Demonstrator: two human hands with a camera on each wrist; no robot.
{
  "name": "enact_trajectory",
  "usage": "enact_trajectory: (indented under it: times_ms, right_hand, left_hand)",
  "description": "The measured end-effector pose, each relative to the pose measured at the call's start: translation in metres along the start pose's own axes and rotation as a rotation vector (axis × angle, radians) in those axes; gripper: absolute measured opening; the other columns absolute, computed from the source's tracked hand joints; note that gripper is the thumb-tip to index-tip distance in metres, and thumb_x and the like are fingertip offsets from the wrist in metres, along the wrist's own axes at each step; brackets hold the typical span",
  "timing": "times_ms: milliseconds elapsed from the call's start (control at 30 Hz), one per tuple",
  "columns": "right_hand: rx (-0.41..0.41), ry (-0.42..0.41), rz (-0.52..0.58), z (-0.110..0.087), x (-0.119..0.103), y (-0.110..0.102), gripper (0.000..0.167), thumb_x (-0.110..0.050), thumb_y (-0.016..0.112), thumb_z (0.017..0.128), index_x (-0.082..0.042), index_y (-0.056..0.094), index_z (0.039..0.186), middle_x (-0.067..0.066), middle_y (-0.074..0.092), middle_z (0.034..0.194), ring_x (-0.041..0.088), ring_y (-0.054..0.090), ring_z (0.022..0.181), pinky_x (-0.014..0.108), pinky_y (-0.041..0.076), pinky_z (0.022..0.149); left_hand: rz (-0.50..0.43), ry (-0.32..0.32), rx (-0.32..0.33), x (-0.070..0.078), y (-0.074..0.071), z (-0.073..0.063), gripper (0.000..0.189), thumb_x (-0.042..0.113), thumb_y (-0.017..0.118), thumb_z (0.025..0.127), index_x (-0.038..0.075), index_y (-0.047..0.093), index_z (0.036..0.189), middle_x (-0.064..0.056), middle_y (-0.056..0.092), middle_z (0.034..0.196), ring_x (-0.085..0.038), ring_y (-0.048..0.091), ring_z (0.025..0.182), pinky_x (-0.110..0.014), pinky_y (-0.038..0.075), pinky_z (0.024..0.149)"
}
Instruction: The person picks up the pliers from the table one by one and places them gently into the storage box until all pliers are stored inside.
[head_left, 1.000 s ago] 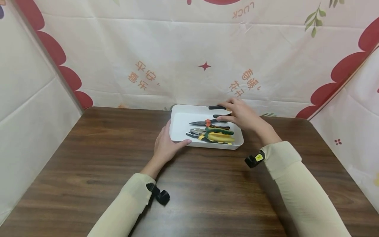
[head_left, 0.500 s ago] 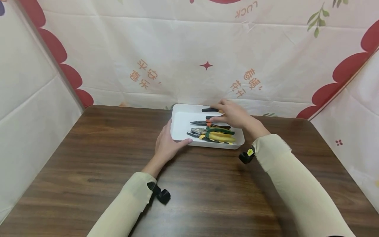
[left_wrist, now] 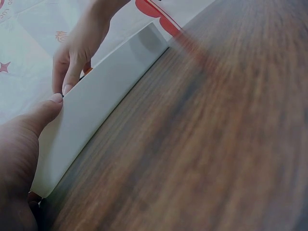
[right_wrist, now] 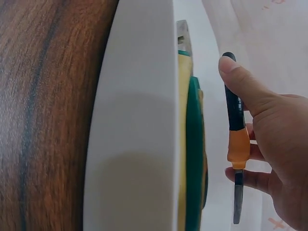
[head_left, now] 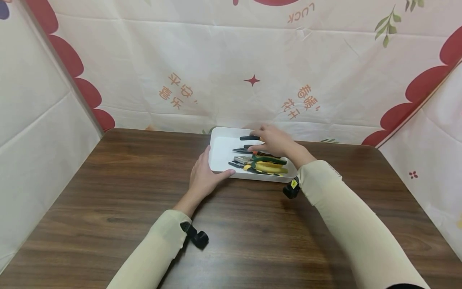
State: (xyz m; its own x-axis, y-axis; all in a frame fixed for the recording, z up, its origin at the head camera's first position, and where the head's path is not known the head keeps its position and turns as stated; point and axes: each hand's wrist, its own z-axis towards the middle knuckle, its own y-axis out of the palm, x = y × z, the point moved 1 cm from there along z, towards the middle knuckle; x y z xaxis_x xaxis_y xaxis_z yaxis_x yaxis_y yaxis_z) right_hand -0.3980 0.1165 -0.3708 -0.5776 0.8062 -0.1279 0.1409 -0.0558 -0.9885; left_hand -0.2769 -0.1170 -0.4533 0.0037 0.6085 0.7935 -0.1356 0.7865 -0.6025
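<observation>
A shallow white tray (head_left: 220, 160) stands at the table's back edge. My left hand (head_left: 203, 176) holds its front left corner, the thumb on the front wall and the fingers along the left side. My right hand (head_left: 276, 141) grips pliers with black and orange handles (right_wrist: 237, 127) over the tray's back part; the thumb lies on the black handle in the right wrist view. The handles point left and the metal jaws point right. In front of these lie long-nosed pliers (head_left: 240, 151), partly hidden by the hand, green-handled pliers (head_left: 276, 160) and yellow-handled pliers (head_left: 267, 167).
The dark wood table (head_left: 231, 241) spreads out in front of the tray. A printed cloth (head_left: 223, 60) hangs directly behind the table's back edge, with pale cloth on both sides. Small black cameras sit on both wrists, the right one (head_left: 291, 188) close to the tray's front right corner.
My right hand has moved left over the tray, carrying the black and orange pliers with it. The left hand and the tray stay in place.
</observation>
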Motion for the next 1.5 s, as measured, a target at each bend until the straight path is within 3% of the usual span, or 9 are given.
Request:
enact_trajectory:
  times_ms: [333,567,933,1500]
  right_hand:
    - [-0.032,0.052,0.056,0.006,-0.002,0.011,0.064,-0.061,0.062,0.093,-0.021,0.056,0.143,0.015,0.052,0.141,0.031,0.056,0.119,0.053,0.052,0.099]
    - [-0.030,0.043,0.057,0.007,-0.005,0.014,0.059,-0.058,0.065,0.092,-0.021,0.060,0.137,0.013,0.056,0.130,0.027,0.056,0.105,0.048,0.053,0.089]
    - [-0.021,0.069,0.037,0.005,-0.007,0.020,0.065,-0.059,0.068,0.090,-0.019,0.059,0.140,0.012,0.058,0.124,0.025,0.058,0.101,0.045,0.053,0.083]
    - [-0.028,0.085,0.067,0.002,-0.010,0.019,0.066,-0.056,0.065,0.093,-0.016,0.054,0.145,0.014,0.058,0.131,0.027,0.060,0.108,0.050,0.053,0.093]
  left_hand:
    - [0.000,0.002,-0.008,0.001,0.000,-0.001,0.116,0.064,0.079,0.075,0.016,0.019,0.162,-0.011,0.034,0.163,-0.032,0.037,0.149,-0.056,0.032,0.120]
    - [-0.001,0.005,-0.008,0.001,-0.001,-0.001,0.116,0.062,0.080,0.075,0.016,0.019,0.162,-0.011,0.035,0.163,-0.032,0.037,0.149,-0.056,0.032,0.120]
    - [0.001,-0.001,-0.011,0.003,0.001,-0.001,0.117,0.062,0.081,0.075,0.016,0.020,0.162,-0.010,0.034,0.164,-0.031,0.037,0.149,-0.056,0.032,0.120]
    - [-0.001,-0.002,-0.009,0.001,-0.001,-0.001,0.117,0.063,0.080,0.075,0.016,0.019,0.162,-0.011,0.034,0.164,-0.032,0.036,0.149,-0.056,0.031,0.121]
